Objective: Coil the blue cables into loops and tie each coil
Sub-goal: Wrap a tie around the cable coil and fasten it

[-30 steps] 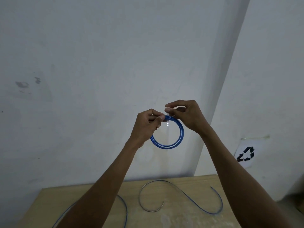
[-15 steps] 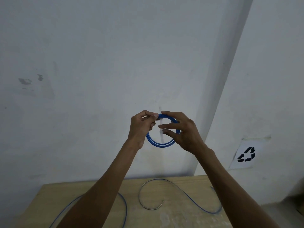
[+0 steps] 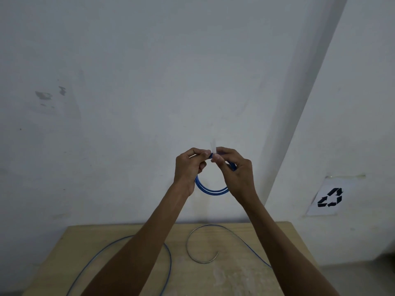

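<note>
The blue coil (image 3: 211, 190) hangs in mid-air at the centre of the frame, in front of the wall (image 3: 128, 82). Only its lower arc shows plainly. The top and both sides are hidden behind the two hands. A pale strip (image 3: 213, 145) sticks up from the top of the coil between the hands. It is blurred, and its lower end is lost among the fingertips.

The left hand (image 3: 189, 165) pinches the top of the coil on the left, with its fingers (image 3: 199, 154) curled in tight. The right hand (image 3: 236, 170) curls round the coil's right side, thumb and forefinger closed at the foot of the strip. It is hard to tell whether they grip the strip itself. Both forearms rise from the bottom edge of the frame.

Below lies the wooden surface (image 3: 224, 278), partly covered by the forearms. On it a loose cable (image 3: 170, 260) curves at lower left and passes under the left forearm. A second cable (image 3: 252, 247) sweeps from a hooked end at lower centre toward the right forearm. A recycling sign (image 3: 330, 198) hangs on the wall at right.
</note>
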### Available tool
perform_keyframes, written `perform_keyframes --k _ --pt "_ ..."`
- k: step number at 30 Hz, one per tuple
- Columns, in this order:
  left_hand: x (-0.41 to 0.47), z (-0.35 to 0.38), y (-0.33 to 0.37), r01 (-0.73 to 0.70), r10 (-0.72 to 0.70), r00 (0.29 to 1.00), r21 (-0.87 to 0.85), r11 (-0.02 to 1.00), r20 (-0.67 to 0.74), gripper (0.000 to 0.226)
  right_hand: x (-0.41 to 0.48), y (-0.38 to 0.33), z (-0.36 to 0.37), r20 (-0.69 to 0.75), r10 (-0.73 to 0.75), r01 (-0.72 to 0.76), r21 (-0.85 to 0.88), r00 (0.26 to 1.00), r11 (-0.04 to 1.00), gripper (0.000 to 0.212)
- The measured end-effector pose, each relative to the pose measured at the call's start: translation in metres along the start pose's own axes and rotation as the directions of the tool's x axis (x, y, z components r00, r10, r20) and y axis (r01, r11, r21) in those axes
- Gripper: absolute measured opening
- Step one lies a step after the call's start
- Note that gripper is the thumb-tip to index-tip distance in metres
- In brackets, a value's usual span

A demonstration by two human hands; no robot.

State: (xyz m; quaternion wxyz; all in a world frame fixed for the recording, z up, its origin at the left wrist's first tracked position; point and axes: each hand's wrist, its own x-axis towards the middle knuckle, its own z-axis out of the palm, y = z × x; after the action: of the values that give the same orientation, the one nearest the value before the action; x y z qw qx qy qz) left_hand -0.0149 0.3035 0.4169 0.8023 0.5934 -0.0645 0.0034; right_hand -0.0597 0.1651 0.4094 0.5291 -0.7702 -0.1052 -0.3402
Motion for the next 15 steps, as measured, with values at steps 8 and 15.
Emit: perform_keyframes --k 8,15 --pt "0.008 0.004 -0.002 0.008 -0.007 0.997 0.006 1.000 -0.071 0.025 0.005 0.002 0.010 -0.038 0.176 -0.168 0.165 0.984 0.972 0.008" --pt "0.016 -0.002 -0.001 -0.093 0.097 0.995 0.172 0.981 -0.016 0.022 0.007 0.000 0.011 -0.023 0.171 -0.166 0.151 0.985 0.975 0.010"
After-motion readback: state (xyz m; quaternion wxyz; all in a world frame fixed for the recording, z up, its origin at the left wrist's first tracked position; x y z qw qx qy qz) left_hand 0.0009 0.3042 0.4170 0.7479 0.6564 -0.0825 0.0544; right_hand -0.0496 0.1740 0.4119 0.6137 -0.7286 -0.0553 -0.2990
